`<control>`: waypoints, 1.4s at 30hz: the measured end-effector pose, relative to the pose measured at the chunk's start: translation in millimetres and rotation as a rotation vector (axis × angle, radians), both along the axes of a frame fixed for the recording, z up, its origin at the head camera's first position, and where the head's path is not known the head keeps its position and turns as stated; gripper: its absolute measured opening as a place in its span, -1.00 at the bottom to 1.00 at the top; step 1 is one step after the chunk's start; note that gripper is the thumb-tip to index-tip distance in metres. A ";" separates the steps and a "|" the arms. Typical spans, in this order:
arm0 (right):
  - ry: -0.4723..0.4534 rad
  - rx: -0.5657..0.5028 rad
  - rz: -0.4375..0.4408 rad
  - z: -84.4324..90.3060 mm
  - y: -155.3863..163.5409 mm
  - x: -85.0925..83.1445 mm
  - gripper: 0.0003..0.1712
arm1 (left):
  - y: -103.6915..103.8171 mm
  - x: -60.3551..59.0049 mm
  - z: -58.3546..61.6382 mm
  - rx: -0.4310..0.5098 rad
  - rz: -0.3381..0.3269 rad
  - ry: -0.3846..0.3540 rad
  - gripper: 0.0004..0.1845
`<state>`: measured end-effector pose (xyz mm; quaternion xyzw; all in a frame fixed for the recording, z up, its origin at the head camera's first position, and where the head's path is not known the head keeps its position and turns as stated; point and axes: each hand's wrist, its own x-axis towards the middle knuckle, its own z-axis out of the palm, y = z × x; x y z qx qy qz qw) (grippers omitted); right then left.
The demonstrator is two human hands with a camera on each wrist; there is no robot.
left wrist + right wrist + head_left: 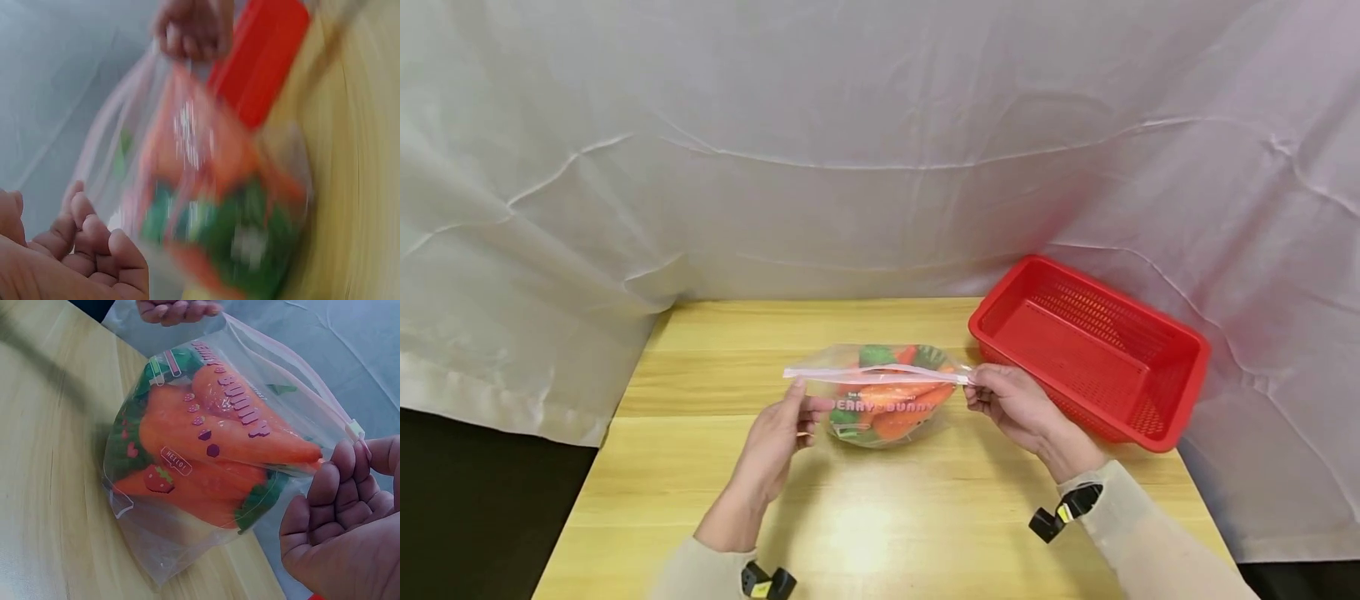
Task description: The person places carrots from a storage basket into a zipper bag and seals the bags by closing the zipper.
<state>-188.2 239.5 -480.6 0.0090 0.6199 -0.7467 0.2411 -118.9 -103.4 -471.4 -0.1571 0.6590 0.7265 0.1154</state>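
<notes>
A clear zip bag [883, 400] printed "BERRY BUNNY" holds orange carrots with green tops and hangs just above the wooden table [880, 517]. My left hand [805, 398] holds the left end of the bag's pink zip strip, thumb up. At the strip's right end, my right hand [976, 385] pinches the bag by the white slider [355, 429]. The right wrist view shows the bag [212, 462] tilted, with my left hand [178, 309] curled on its far corner and my right hand [365, 456] close by. The left wrist view is blurred: bag [206, 206], left hand [94, 250], right hand [190, 28].
An empty red perforated basket [1090, 333] stands at the table's back right, close behind my right hand. White cloth [850, 167] hangs behind and around the table. The table's left edge drops to a dark floor [475, 517].
</notes>
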 end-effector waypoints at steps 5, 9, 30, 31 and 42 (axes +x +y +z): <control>0.015 0.020 -0.009 1.5 0.5 1.3 -0.71 | 44.4 0.9 9.7 0.162 -0.123 0.015 -0.37; 0.021 0.031 -0.003 2.2 -0.8 2.8 -0.71 | 78.8 -3.2 11.2 0.305 -0.234 -0.030 -0.35; 0.013 0.084 0.002 5.9 -3.6 5.7 -0.71 | 149.9 -35.6 3.4 0.367 -0.215 -0.113 -0.56; 0.012 0.086 0.004 5.9 -3.5 5.5 -0.71 | 151.1 -36.4 3.3 0.370 -0.204 -0.121 -0.59; -0.058 0.010 0.065 7.6 0.8 3.3 -0.68 | 157.5 -42.8 4.7 0.370 -0.142 -0.152 -0.81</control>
